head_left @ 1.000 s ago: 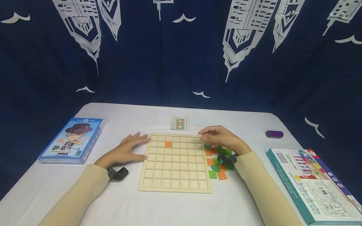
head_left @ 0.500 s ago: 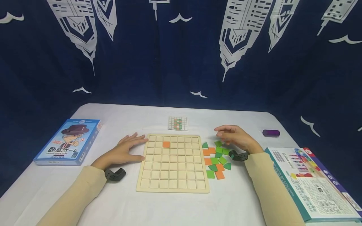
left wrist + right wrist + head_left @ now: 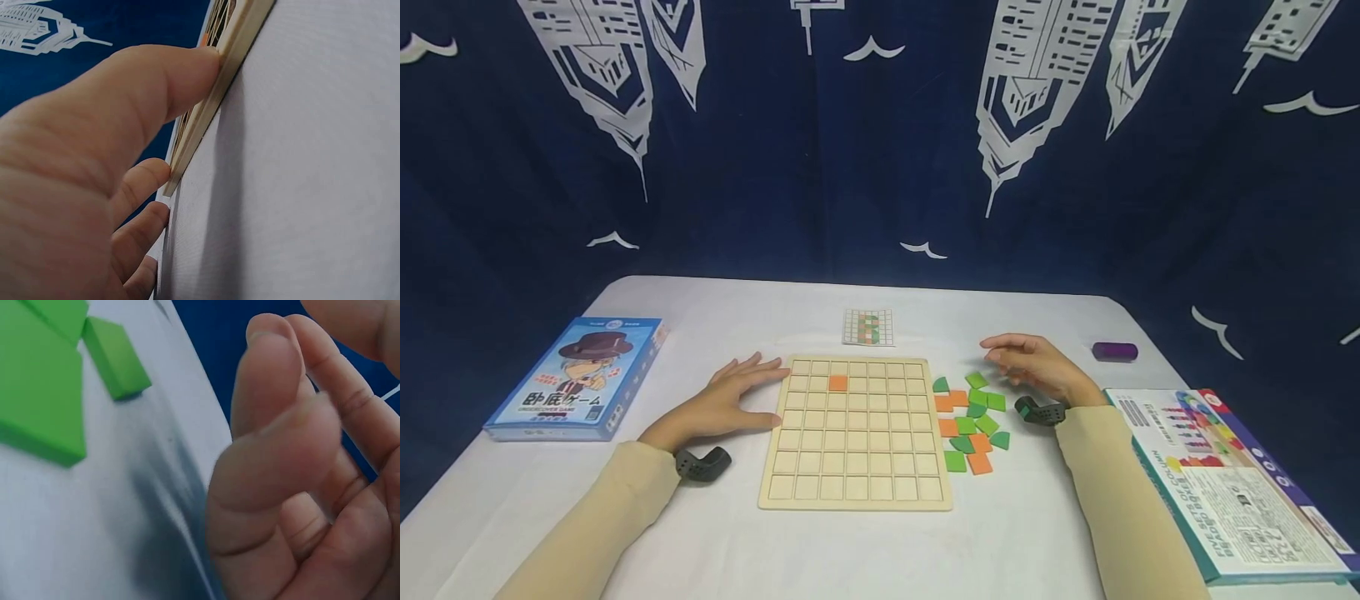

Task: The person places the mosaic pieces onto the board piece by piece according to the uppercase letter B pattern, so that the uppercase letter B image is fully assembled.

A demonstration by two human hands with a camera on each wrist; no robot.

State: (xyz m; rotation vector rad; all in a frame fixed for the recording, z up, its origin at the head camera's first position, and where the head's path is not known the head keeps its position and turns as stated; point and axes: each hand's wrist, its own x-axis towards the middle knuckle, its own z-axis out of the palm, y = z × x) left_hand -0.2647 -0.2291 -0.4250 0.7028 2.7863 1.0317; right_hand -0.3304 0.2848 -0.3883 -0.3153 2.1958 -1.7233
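A pale wooden grid board (image 3: pixel 854 505) lies flat on the table with one orange square tile (image 3: pixel 838 383) in a cell near its upper left. My left hand (image 3: pixel 722 404) is spread at the board's left side; in the left wrist view its thumb (image 3: pixel 187 78) and forefinger touch the board's edge (image 3: pixel 203 115). To the right of the board lie loose orange and green tiles (image 3: pixel 987 424), some square, some with a curved side. Just beyond them hovers my right hand (image 3: pixel 1037 367), fingers loosely bent and holding nothing. Its wrist view shows bright green tiles (image 3: pixel 44 387) close by.
Behind the board lies a small card (image 3: pixel 868 327) printed with a coloured grid. A blue game box (image 3: pixel 576 379) stands at the left. On the right are a purple cylinder-like object (image 3: pixel 1115 352) and a large teal-edged box (image 3: pixel 1232 483). A dark curtain hangs behind the table.
My right hand has moved right, from the board's upper right corner to past the loose tiles, uncovering them. The left hand has stayed at the board's edge. The head view has shifted slightly.
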